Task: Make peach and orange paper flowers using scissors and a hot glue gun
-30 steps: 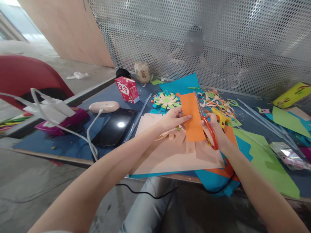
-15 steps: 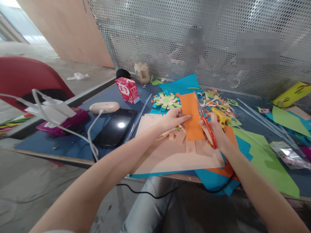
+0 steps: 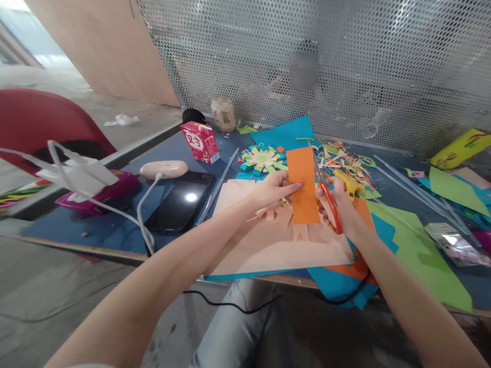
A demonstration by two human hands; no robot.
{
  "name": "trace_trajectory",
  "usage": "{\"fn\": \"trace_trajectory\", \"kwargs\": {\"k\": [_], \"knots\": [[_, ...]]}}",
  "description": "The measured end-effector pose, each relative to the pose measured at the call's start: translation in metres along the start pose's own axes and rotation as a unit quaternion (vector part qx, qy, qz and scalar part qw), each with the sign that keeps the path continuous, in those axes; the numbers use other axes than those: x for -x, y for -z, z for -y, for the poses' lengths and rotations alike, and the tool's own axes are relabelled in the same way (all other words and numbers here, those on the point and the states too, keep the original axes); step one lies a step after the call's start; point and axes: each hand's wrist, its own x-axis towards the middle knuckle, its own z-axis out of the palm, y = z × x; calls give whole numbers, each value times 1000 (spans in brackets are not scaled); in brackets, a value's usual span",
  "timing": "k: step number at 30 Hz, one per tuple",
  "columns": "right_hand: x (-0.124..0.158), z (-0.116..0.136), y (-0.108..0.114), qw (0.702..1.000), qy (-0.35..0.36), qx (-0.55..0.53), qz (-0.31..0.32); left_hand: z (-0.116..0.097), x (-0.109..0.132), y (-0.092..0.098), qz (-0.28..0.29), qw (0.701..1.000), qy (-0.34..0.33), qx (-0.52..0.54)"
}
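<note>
An upright strip of orange paper point(image 3: 303, 204) is pinched at its left side by my left hand point(image 3: 272, 190), thumb across its front. My right hand point(image 3: 339, 204) is closed round the handles of the red-handled scissors point(image 3: 333, 207). Their blades point up and away along the strip's right edge; whether they are cutting into it I cannot tell. Below both hands lies a peach paper sheet point(image 3: 245, 250) with small peach cut pieces on it. Just beyond the strip sits a fringed paper flower point(image 3: 263, 159) in blue, peach and green.
A black phone point(image 3: 180, 202), a white power bank point(image 3: 164, 169) and a red drink carton point(image 3: 200, 142) stand left. Paper scraps point(image 3: 341, 159) and a yellow glue gun point(image 3: 350, 184) lie beyond my right hand. Green paper point(image 3: 425, 255) covers the right side. A perforated metal panel point(image 3: 245, 56) closes the back.
The orange strip has turned slightly more upright and its top has shifted a little to the right. Both hands keep their grip in nearly the same place.
</note>
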Motion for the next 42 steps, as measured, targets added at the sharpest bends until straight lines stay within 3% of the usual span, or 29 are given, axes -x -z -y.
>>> {"fn": "trace_trajectory", "kwargs": {"k": [3, 6, 9, 12, 17, 21, 25, 29, 34, 39, 42], "knots": [[-4, -3, 5, 999, 34, 13, -21, -1, -4, 7, -44, 999, -20, 0], [-13, -11, 13, 994, 86, 45, -56, -2, -11, 21, -163, 985, -56, 9], [-23, -19, 21, 980, 140, 100, -98, -1, -18, 36, -297, 950, -82, 56], [-29, -23, 23, 965, 173, 145, -135, 4, -24, 49, -393, 910, -112, 72], [-24, -21, 12, 943, 206, 183, -185, 14, -33, 65, -464, 872, -140, 67], [-23, -22, -4, 947, 173, 225, -153, 18, -37, 75, -517, 837, -168, 69], [-27, -28, -16, 931, 178, 282, -146, 16, -36, 78, -536, 818, -186, 94], [-27, -31, -18, 916, 143, 329, -181, 10, -34, 70, -523, 824, -193, 106], [-30, -33, -13, 916, 104, 335, -192, 4, -35, 60, -496, 833, -199, 145], [-35, -39, -9, 908, 112, 347, -206, 4, -35, 55, -471, 845, -207, 147], [-30, -35, -8, 923, 110, 296, -220, 3, -34, 53, -466, 851, -204, 132]]}}
